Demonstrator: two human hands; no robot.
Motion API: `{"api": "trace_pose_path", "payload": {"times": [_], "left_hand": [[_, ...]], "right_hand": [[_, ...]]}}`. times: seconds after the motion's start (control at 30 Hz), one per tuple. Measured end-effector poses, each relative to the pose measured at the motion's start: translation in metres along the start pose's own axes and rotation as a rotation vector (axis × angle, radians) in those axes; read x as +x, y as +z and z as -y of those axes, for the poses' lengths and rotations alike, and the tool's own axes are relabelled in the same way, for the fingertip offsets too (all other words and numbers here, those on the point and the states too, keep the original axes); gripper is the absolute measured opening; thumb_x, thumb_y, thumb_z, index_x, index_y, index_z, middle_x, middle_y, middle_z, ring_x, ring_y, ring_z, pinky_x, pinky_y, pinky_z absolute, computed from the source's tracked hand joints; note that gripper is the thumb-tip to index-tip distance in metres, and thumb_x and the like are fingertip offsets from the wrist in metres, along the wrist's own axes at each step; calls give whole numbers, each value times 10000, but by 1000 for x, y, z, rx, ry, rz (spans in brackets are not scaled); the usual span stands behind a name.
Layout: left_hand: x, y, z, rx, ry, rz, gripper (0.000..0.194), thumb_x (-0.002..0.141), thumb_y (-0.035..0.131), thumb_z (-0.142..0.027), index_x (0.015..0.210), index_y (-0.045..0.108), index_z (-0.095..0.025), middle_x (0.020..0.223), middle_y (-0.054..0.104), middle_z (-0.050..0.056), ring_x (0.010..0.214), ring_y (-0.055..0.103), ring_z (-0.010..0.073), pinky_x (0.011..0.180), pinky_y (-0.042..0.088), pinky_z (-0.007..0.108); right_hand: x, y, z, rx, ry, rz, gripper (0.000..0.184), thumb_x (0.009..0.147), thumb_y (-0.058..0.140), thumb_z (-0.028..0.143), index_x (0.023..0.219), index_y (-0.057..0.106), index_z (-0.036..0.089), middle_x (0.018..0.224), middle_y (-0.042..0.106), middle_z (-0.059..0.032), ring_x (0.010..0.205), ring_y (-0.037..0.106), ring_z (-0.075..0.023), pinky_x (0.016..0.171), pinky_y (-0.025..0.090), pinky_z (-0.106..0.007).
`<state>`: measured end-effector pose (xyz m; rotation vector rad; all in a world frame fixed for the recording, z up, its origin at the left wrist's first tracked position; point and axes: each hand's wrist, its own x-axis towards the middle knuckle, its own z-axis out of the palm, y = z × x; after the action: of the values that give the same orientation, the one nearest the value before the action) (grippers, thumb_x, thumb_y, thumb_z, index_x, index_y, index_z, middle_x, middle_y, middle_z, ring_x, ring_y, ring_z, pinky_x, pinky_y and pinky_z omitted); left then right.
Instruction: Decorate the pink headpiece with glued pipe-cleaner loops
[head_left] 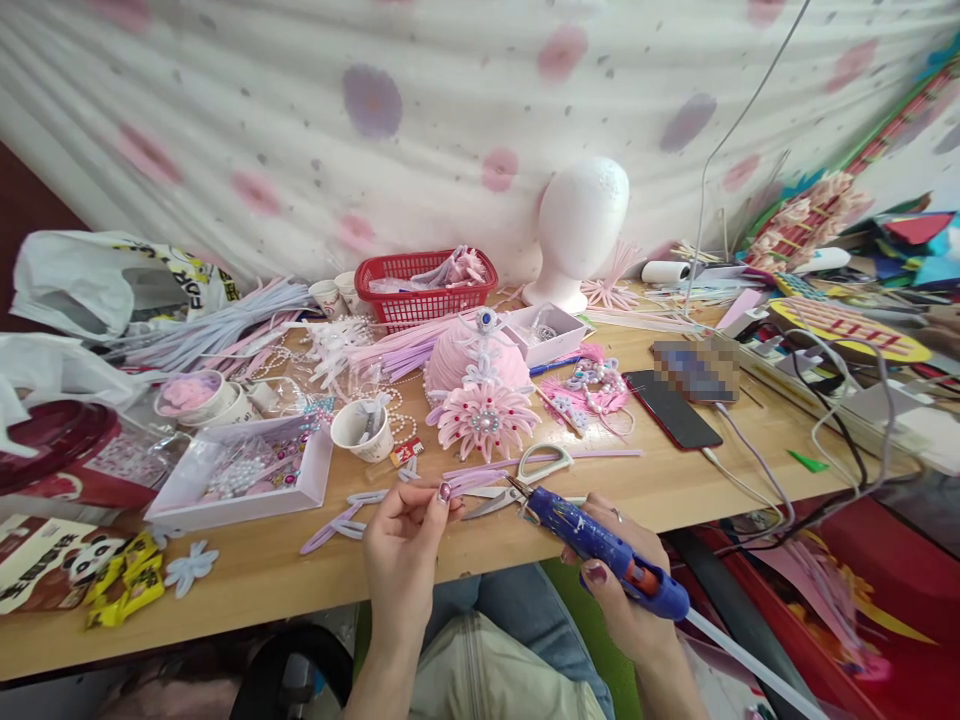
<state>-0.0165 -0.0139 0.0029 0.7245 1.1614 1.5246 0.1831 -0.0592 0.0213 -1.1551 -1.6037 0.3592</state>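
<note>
My left hand (411, 525) pinches a small bundle of lilac pipe cleaners (480, 481) between thumb and fingers. My right hand (626, 580) is wrapped round a blue hot glue gun (600, 540), with a white glue stick (750, 664) coming out of its back end. The nozzle points left, close to the free ends of the bundle; whether it touches them I cannot tell. Under and behind the nozzle lie scissors with pale handles (545, 461). Just beyond stands a pink headpiece (480, 375) with a pearl-centred flower. Several bent lilac pipe-cleaner pieces (341, 522) lie left of my left hand.
A white foam head (585, 225) and a red basket (427, 303) stand at the back. Left are a white box of beads (247, 470) and a paper cup (361, 430). Right are a black phone (673, 409) and several cables (757, 480). The table's front edge (247, 590) is near me.
</note>
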Motion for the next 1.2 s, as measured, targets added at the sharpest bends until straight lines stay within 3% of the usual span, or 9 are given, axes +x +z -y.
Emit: {"api": "trace_pose_path", "payload": {"times": [0.6,0.8,1.03,1.2], "left_hand": [[-3,6,-2,-58,-15,-37,287,664,862,-353,674,652,-159,749,734,24,623,704,133,637,626,251],[-3,9,-4,-76,-98,-24,356,598,893,-398,665,633,-164,661,699,-2,607,692,135,632,624,258],[-10,19,-12,-179,-181,-38,369,568,924,-374,661,641,-157,634,687,-26,590,676,94,608,595,183],[-4,11,-7,-221,-251,-19,418,483,969,-374,638,656,-146,609,697,-14,578,685,97,580,591,167]], "right_hand": [[1,0,2,79,59,-36,542,963,505,612,595,576,221,526,564,-6,503,533,-177,544,441,-329],[-1,2,-1,95,55,-17,529,963,506,608,609,567,221,536,565,-4,505,529,-176,528,410,-325],[-4,3,-4,109,74,38,489,967,499,612,685,639,238,595,599,-25,563,571,-211,583,449,-357],[-3,1,-3,123,78,-38,443,982,512,564,750,713,245,679,667,-47,628,637,-232,572,467,-347]]}}
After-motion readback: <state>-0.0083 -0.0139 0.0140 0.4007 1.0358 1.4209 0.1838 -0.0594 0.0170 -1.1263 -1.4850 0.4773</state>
